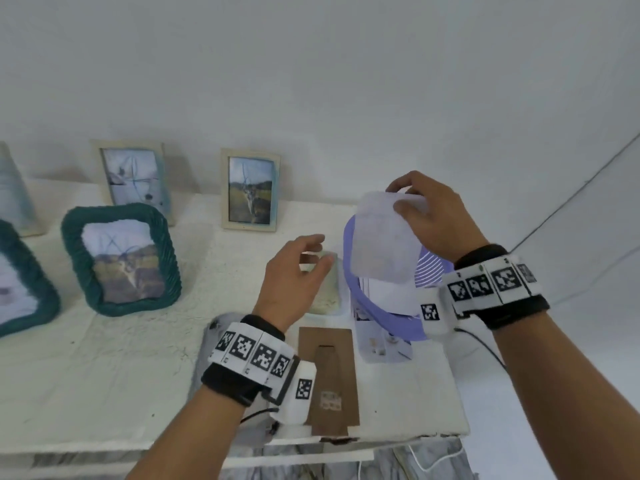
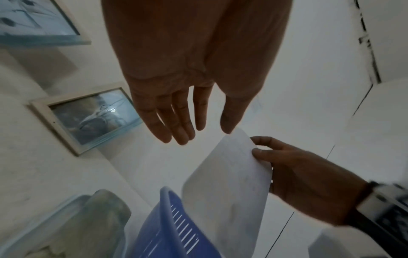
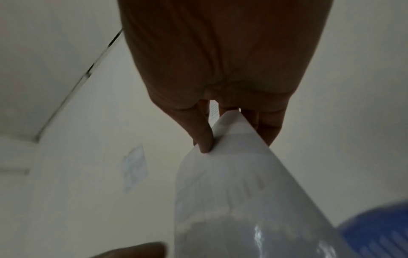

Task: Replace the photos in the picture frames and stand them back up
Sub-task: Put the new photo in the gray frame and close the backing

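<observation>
- My right hand [image 1: 438, 216] pinches the top edge of a white photo print [image 1: 384, 237], blank back toward me, thumb in front and fingers behind.
- The print hangs over the blue slotted plastic basket [image 1: 388, 317], which has more prints inside.
- My left hand [image 1: 294, 271] hovers just left of the basket, fingers loosely spread, holding nothing.
- Under the left hand, beside the basket: a pale cream frame [image 1: 327, 289] lying flat on the white-covered bench [image 1: 104, 358].
- Nearer me than the basket: a brown cardboard frame backing with a stand flap [image 1: 329, 375], flat on the bench.
- Farther left of the basket: one cream wooden frame [image 1: 250, 190] standing by the wall, a second cream frame [image 1: 133, 178] beyond it, and a green woven frame [image 1: 121, 261] standing in front.
</observation>
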`<state>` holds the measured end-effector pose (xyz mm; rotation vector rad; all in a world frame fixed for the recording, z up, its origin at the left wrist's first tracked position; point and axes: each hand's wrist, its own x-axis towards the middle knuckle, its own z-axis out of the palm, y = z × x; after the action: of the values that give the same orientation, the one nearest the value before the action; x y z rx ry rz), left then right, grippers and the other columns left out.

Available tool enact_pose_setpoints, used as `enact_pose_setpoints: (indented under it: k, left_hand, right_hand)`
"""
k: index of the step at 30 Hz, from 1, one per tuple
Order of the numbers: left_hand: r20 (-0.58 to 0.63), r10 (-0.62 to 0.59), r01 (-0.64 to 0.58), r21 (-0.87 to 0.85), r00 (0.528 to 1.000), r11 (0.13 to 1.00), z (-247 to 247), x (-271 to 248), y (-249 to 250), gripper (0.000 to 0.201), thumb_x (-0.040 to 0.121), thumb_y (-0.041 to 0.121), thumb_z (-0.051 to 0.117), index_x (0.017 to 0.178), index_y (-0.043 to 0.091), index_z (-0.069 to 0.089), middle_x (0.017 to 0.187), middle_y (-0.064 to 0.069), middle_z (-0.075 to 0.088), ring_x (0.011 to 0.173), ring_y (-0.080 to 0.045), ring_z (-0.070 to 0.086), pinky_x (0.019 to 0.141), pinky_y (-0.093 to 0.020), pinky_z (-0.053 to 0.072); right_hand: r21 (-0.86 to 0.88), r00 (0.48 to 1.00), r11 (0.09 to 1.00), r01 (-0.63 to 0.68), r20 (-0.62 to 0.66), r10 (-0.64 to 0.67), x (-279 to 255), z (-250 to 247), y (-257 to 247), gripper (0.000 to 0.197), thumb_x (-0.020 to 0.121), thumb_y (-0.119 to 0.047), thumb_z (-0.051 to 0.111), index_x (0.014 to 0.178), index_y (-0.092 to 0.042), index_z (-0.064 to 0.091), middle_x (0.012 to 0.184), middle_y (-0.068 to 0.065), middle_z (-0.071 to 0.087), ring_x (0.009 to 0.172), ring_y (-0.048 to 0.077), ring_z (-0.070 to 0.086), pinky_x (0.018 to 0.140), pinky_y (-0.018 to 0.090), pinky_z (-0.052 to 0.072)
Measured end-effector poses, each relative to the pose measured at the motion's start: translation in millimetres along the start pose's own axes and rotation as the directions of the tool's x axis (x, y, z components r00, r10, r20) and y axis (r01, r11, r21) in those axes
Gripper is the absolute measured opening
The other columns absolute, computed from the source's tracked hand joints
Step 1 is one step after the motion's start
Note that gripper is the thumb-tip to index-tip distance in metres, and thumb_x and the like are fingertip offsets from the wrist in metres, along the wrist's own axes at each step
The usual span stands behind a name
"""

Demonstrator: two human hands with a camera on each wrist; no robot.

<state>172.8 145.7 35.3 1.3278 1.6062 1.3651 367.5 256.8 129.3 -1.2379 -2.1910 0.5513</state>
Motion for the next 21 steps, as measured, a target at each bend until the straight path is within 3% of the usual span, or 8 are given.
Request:
enact_pose_setpoints:
  k: [2, 5, 8, 12, 14, 16, 18, 21]
  left_hand:
    - [0.05, 0.003, 0.0, -0.055, 0.999, 0.998, -15, -5, 5, 0.033, 0.09, 0.031, 0.067, 0.123, 0.027, 0.061, 0.108, 0.012, 0.066, 0.093, 0.005, 0.063, 0.078, -0.006, 0.046]
    - [0.122, -0.012, 0.022, -0.085, 0.992, 0.996, -40, -16, -1, 0.03, 0.084, 0.04, 0.069, 0.109, 0.024, 0.068, 0.094, 0.002, 0.073, 0.089, -0.014, 0.069, 0.082, -0.033, 0.055]
    - [0.108, -0.064, 0.082, -0.166, 0.992, 0.983, -64, -31, -16, 0.016, 0.09, 0.021, 0.068, 0.104, 0.013, 0.068, 0.091, -0.007, 0.074, 0.088, -0.025, 0.071, 0.079, -0.045, 0.058]
    - [0.043, -0.171, 0.177, -0.23, 0.984, 0.957, -90, -50, -41, 0.011, 0.091, 0.007, 0.065, 0.102, 0.009, 0.066, 0.09, -0.014, 0.073, 0.089, -0.03, 0.071, 0.073, -0.041, 0.06]
    - [0.044, -0.214, 0.219, -0.23, 0.976, 0.948, -99, -58, -55, 0.011, 0.091, 0.007, 0.065, 0.101, 0.011, 0.067, 0.088, -0.014, 0.073, 0.088, -0.03, 0.07, 0.07, -0.039, 0.06]
    - [0.061, -0.239, 0.247, -0.197, 0.969, 0.949, -107, -66, -69, 0.012, 0.09, 0.009, 0.067, 0.102, 0.012, 0.069, 0.088, -0.011, 0.073, 0.088, -0.028, 0.071, 0.069, -0.037, 0.06]
    - [0.05, -0.221, 0.225, -0.096, 0.974, 0.97, -115, -75, -82, 0.013, 0.09, 0.014, 0.068, 0.103, 0.016, 0.07, 0.088, -0.004, 0.073, 0.086, -0.021, 0.07, 0.068, -0.028, 0.058]
    - [-0.018, -0.115, 0.116, 0.223, 0.993, 0.968, -131, -89, -105, 0.012, 0.091, 0.02, 0.066, 0.102, 0.024, 0.069, 0.093, 0.013, 0.069, 0.084, -0.001, 0.064, 0.073, -0.014, 0.049]
  right_hand:
    - [0.146, 1.0, 0.989, 0.018, -0.004, -0.017, -20, 14, -17, 0.016, 0.091, -0.011, 0.058, 0.102, -0.022, 0.063, 0.09, -0.003, 0.064, 0.083, 0.012, 0.058, 0.068, 0.022, 0.044]
    - [0.342, 1.0, 0.939, 0.012, 0.003, -0.014, -48, 48, -36, 0.016, 0.091, -0.014, 0.061, 0.105, -0.023, 0.064, 0.102, -0.004, 0.066, 0.092, 0.012, 0.061, 0.075, 0.025, 0.05]
    - [0.479, 0.992, 0.871, -0.111, 0.003, 0.125, -73, 87, -44, 0.029, 0.092, -0.019, 0.063, 0.12, -0.025, 0.057, 0.104, 0.001, 0.067, 0.092, 0.014, 0.065, 0.075, 0.03, 0.054]
    - [0.593, 0.956, 0.756, -0.279, 0.094, 0.279, -112, 135, -54, 0.031, 0.092, -0.017, 0.063, 0.12, -0.027, 0.053, 0.084, 0.006, 0.064, 0.084, 0.023, 0.065, 0.071, 0.046, 0.058]
    - [0.61, 0.943, 0.725, -0.32, 0.135, 0.303, -129, 154, -61, 0.03, 0.093, -0.011, 0.06, 0.116, -0.028, 0.055, 0.077, 0.007, 0.062, 0.077, 0.021, 0.063, 0.067, 0.045, 0.055]
    - [0.61, 0.937, 0.718, -0.336, 0.136, 0.323, -141, 168, -63, 0.03, 0.092, -0.006, 0.058, 0.115, -0.025, 0.057, 0.071, 0.002, 0.062, 0.07, 0.016, 0.061, 0.058, 0.036, 0.054]
    - [0.59, 0.926, 0.723, -0.36, 0.132, 0.354, -150, 177, -58, 0.03, 0.092, -0.003, 0.058, 0.115, -0.022, 0.057, 0.074, -0.002, 0.067, 0.071, 0.012, 0.064, 0.058, 0.028, 0.053]
    - [0.551, 0.898, 0.717, -0.426, 0.161, 0.41, -160, 184, -49, 0.032, 0.091, -0.002, 0.057, 0.118, -0.021, 0.057, 0.099, 0.001, 0.071, 0.091, 0.013, 0.066, 0.074, 0.033, 0.057]
